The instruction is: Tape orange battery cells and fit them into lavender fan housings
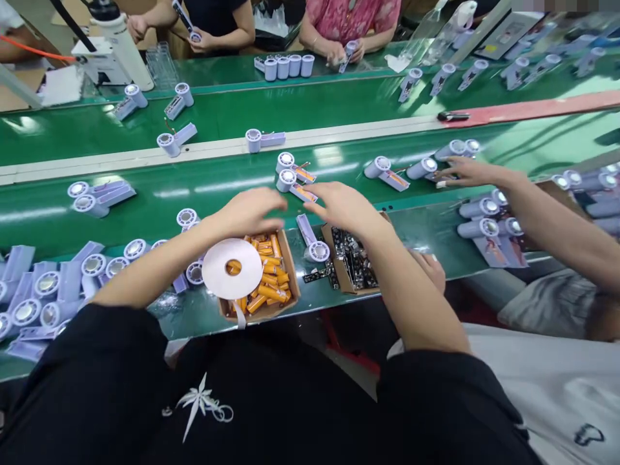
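Observation:
My left hand (252, 210) hovers over a cardboard box of orange batteries (271, 281), fingers curled loosely, and I see nothing in it. My right hand (341, 203) reaches forward with fingers spread flat, close to two lavender fan housings (290, 181) lying on the green belt (217, 187). A white tape roll (232, 268) rests on the battery box. Another lavender housing (312, 242) lies between that box and a box of black circuit boards (351, 258).
A heap of lavender housings (43, 290) lies at my left. A neighbour's hand (467, 173) reaches onto the belt at the right among more housings (484, 216). Two people work across the far belt (339, 103). A white machine (113, 48) stands at the back left.

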`<state>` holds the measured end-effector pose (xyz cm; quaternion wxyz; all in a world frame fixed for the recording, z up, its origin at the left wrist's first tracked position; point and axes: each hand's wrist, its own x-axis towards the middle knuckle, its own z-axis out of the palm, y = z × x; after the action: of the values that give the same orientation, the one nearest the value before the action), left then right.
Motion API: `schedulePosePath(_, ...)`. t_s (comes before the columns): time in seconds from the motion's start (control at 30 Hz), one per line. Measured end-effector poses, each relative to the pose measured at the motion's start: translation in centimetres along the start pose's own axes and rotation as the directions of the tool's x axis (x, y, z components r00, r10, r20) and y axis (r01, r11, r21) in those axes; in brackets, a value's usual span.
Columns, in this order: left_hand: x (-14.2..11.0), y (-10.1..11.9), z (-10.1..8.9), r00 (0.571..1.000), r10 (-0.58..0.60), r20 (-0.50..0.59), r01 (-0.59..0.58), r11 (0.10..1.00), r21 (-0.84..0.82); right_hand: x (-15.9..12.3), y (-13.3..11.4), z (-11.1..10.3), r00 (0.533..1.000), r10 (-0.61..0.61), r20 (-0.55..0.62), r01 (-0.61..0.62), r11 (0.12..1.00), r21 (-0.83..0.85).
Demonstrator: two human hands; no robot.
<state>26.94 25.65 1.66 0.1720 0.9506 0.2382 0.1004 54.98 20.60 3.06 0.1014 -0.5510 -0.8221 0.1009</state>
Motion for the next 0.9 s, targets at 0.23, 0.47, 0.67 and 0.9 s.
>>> schedulePosePath(0.23, -20.0, 5.2, 1.1, 0.986, -0.043, 0.163, 0.015, 0.985, 0.174, -15.6, -14.3, 5.6, 0.995, 0.103, 0.013, -0.091, 0.805, 0.586)
schedulePosePath(0.47, -23.5, 6.5, 2.7, 0.942, -0.053, -0.332, 0.101, 0.987, 0.128, -13.5, -23.0, 12.2, 0.973, -0.167, 0.160, -0.012, 0.652, 0.758)
schedulePosePath(0.67, -27.1, 6.1, 3.7, 0.852, -0.119, -0.510, 0.199, 0.974, 0.106, -10.9, -19.6, 10.3, 0.963, -0.104, 0.249, 0.006, 0.931, 0.365)
schedulePosePath(0.9, -27.0, 6.8, 5.2, 0.877, -0.112, -0.468, 0.178, 0.979, 0.099, -4.9, -14.4, 10.2, 0.953, 0.059, 0.297, -0.075, 0.996, 0.043)
